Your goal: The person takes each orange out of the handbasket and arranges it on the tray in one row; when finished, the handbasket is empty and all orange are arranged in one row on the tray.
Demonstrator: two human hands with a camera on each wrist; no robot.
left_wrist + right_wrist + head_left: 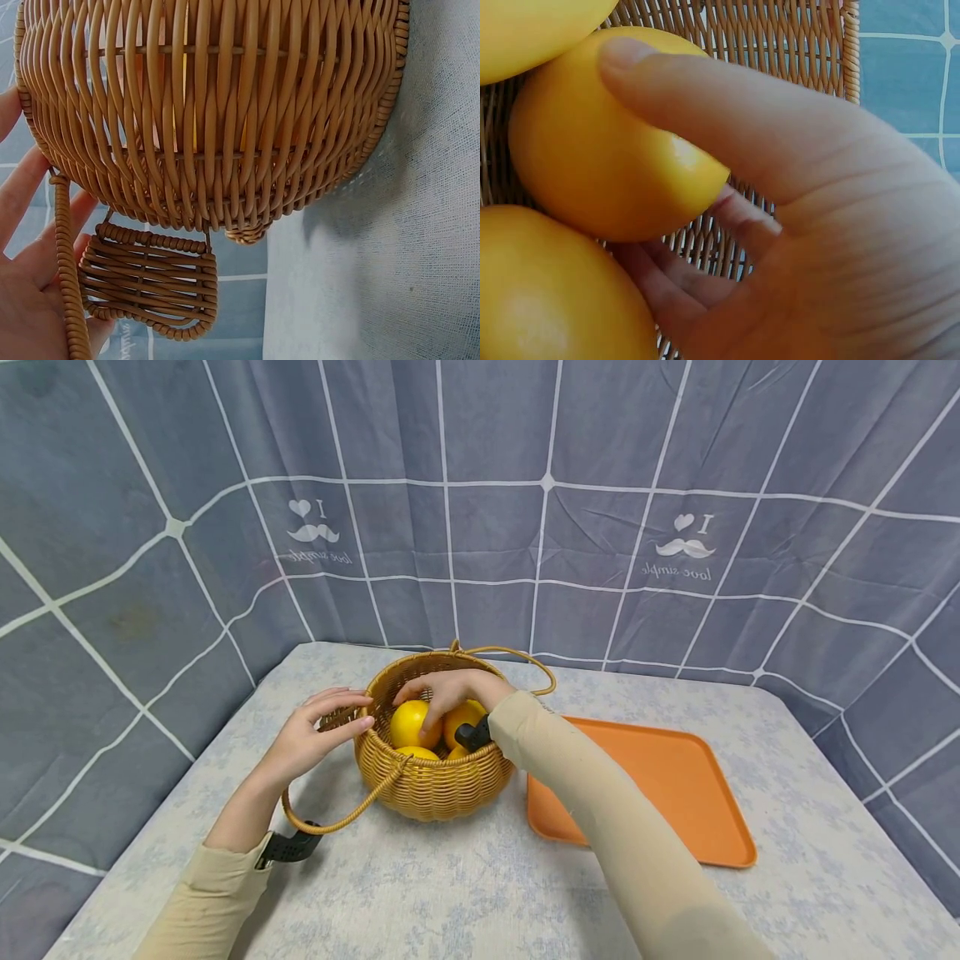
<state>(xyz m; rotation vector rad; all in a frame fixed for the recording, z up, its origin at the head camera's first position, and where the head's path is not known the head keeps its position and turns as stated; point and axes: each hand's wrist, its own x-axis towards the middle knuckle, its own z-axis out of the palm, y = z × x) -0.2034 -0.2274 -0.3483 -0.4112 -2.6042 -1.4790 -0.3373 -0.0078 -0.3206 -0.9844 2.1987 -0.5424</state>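
Observation:
A round wicker basket (pixel 431 789) with yellow-orange oranges inside stands on the table. My right hand (pixel 455 687) reaches in over its rim and grips one orange (pixel 411 723). In the right wrist view, the thumb lies across this orange (pixel 592 150) while the fingers pass behind and under it, partly hidden. Another orange (pixel 547 292) sits beside the fingers. My left hand (pixel 315 727) holds the basket's left side, thumb and fingertips at the rim around a small wicker tab (pixel 150 277). A loop handle (pixel 341 820) hangs down near the left wrist.
To the right of the basket, an orange tray (pixel 667 785) lies flat on the table, partly beneath the right forearm. A second loop handle (pixel 543 672) leans out at the back right. Behind the table hangs a grey-blue checked curtain (pixel 495 527).

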